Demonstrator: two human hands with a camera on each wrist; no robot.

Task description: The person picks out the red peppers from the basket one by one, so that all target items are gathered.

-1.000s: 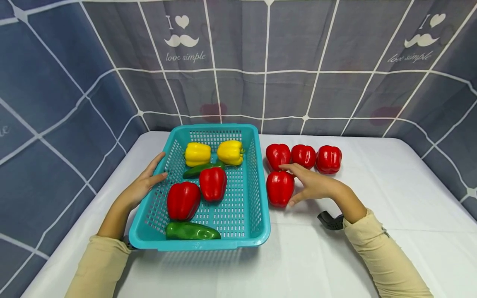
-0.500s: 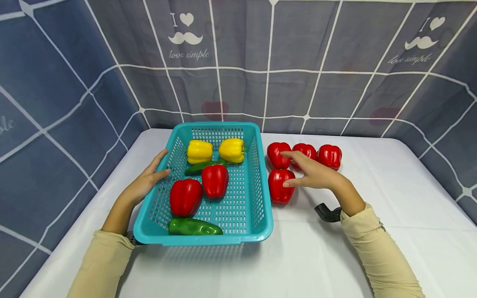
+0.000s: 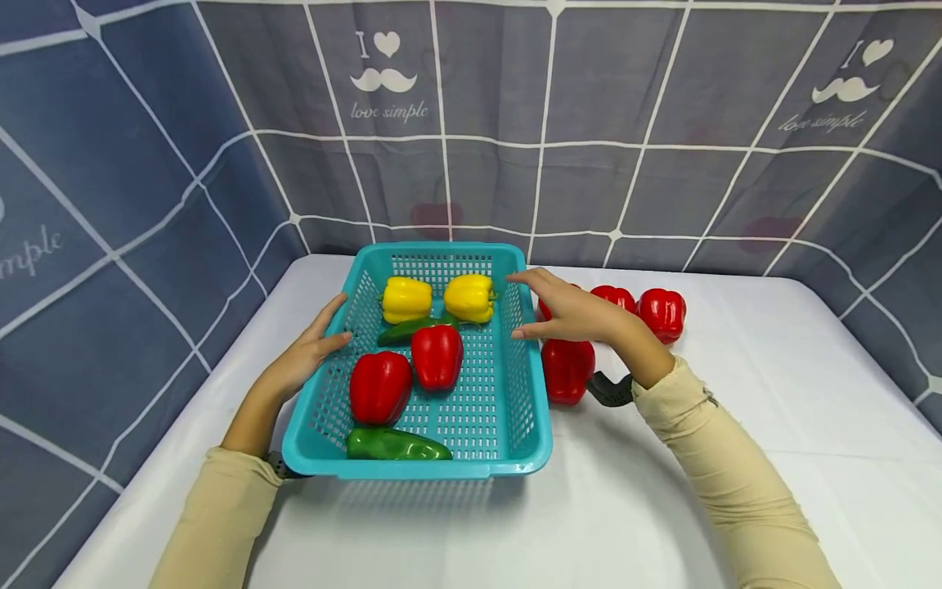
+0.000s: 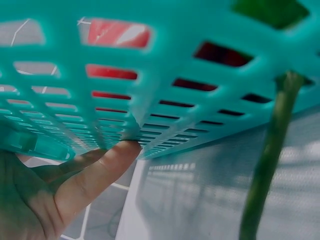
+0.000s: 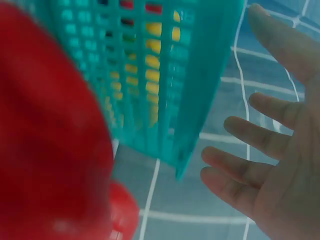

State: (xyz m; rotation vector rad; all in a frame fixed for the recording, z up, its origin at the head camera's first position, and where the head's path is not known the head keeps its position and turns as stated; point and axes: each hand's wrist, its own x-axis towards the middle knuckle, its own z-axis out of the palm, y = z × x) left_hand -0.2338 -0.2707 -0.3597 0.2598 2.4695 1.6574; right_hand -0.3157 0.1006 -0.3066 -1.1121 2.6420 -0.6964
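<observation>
A turquoise plastic basket (image 3: 412, 469) with slotted walls stands in front of me. My left hand (image 3: 305, 360) holds its left rim, the thumb over the edge and other fingers along the outer wall. My right hand (image 3: 570, 315) hovers around the basket's right rim, fingers spread and nothing in its grasp. Inside the basket lie two yellow bell peppers (image 3: 407, 300), two red bell peppers (image 3: 380, 388), a long dark green vegetable (image 3: 412, 329) and a green pepper (image 3: 397, 444). Another red bell pepper (image 3: 567, 372) sits just right of the basket, below my right hand.
More red bell peppers (image 3: 662, 315) stand in a back row on the white tablecloth (image 3: 699, 409), one partly hidden by my right hand. A grey checked curtain (image 3: 589, 188) encloses the back and sides. A green stem (image 4: 270, 165) shows beneath the basket wall.
My right hand has come off the front red bell pepper and moved left and up to the basket's right rim, holding nothing. The left hand stays on the basket. The head view shifted slightly.
</observation>
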